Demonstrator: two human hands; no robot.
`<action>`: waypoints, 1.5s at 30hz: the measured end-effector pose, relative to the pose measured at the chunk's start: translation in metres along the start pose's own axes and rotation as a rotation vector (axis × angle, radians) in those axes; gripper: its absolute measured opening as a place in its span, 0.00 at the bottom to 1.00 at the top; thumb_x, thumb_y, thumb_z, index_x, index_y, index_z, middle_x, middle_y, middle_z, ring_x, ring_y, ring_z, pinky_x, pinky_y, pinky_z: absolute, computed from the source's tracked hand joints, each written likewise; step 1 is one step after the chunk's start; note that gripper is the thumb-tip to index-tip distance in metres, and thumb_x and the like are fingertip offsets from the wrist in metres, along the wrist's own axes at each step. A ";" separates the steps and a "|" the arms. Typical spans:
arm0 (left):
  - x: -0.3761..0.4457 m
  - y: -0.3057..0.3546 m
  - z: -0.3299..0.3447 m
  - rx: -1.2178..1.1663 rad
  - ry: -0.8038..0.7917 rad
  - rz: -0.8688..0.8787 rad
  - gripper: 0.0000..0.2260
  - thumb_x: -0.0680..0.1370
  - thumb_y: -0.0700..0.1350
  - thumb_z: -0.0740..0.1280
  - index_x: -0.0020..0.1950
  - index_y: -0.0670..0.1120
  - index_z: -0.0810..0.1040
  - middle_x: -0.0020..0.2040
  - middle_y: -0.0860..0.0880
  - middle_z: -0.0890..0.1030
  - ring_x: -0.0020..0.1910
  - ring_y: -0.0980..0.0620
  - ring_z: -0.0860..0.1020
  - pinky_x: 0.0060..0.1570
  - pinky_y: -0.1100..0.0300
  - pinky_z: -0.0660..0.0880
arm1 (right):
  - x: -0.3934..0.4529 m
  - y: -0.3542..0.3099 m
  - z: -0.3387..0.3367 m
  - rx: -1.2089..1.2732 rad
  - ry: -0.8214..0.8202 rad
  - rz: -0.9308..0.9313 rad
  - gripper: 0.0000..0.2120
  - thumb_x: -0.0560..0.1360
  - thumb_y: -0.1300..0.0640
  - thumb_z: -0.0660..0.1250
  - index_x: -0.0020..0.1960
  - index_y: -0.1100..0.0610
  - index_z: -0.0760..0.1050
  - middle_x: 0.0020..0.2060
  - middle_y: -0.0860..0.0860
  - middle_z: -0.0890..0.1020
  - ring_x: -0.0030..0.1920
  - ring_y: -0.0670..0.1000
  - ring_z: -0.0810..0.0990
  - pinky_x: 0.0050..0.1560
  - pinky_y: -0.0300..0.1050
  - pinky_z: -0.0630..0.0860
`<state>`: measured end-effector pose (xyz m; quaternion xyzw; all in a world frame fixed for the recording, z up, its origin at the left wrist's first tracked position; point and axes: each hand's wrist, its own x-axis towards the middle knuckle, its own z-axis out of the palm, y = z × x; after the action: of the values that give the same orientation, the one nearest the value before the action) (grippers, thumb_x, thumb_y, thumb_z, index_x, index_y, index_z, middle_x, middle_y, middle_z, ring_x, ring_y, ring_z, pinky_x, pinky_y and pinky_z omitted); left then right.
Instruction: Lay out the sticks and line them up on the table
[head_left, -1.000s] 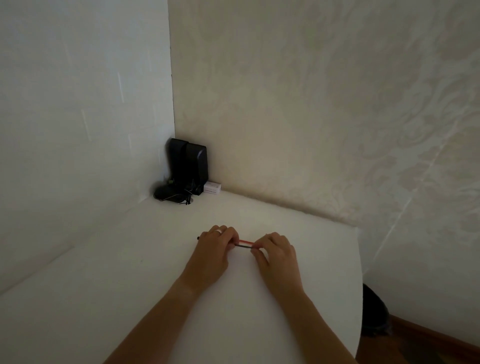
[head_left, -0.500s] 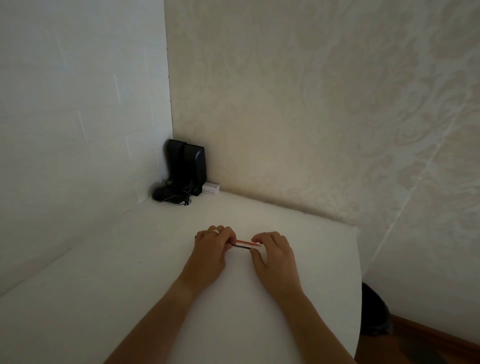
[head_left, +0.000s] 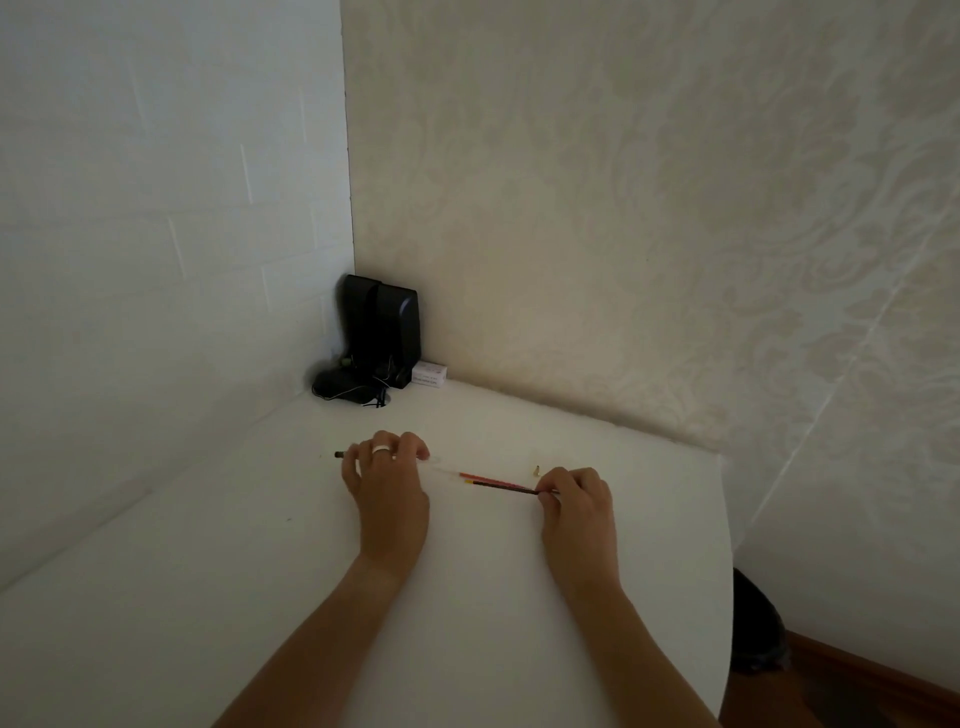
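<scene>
The left hand (head_left: 387, 480) curls its fingers around a clear pen barrel (head_left: 431, 460), while the right hand (head_left: 576, 501) pinches thin red and black refills (head_left: 498, 483) on the white table (head_left: 260, 597).

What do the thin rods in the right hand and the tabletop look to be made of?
Thin rods: probably plastic pen refills; slim, straight, red and dark with a yellow end, pinched by the right hand. Tabletop: smooth matte white surface, likely laminate or painted board; no grain shows, so uncertain.
</scene>
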<state>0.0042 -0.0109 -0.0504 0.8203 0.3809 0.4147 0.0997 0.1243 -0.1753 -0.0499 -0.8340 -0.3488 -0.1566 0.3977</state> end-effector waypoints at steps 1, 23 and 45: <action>0.000 0.000 0.000 0.003 0.006 -0.026 0.26 0.60 0.23 0.65 0.47 0.51 0.77 0.47 0.48 0.74 0.51 0.44 0.74 0.65 0.47 0.60 | 0.000 0.000 0.000 -0.003 -0.006 0.000 0.06 0.74 0.65 0.69 0.46 0.55 0.80 0.45 0.50 0.75 0.47 0.52 0.72 0.44 0.43 0.72; 0.002 0.001 0.008 -0.014 -0.079 0.063 0.23 0.65 0.26 0.68 0.47 0.55 0.77 0.47 0.53 0.75 0.49 0.50 0.74 0.55 0.56 0.58 | 0.021 -0.021 0.023 -0.153 -0.117 -0.086 0.06 0.75 0.59 0.68 0.50 0.55 0.83 0.45 0.50 0.79 0.48 0.52 0.75 0.48 0.44 0.74; 0.002 0.005 0.003 -0.004 -0.036 0.064 0.12 0.75 0.36 0.68 0.51 0.53 0.76 0.48 0.52 0.75 0.50 0.49 0.73 0.50 0.56 0.59 | 0.016 -0.030 0.016 -0.204 0.065 -0.106 0.08 0.77 0.65 0.64 0.43 0.54 0.69 0.32 0.47 0.70 0.32 0.51 0.66 0.35 0.45 0.61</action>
<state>0.0100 -0.0122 -0.0493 0.8393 0.3516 0.4036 0.0948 0.1136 -0.1425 -0.0348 -0.8449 -0.3617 -0.2392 0.3131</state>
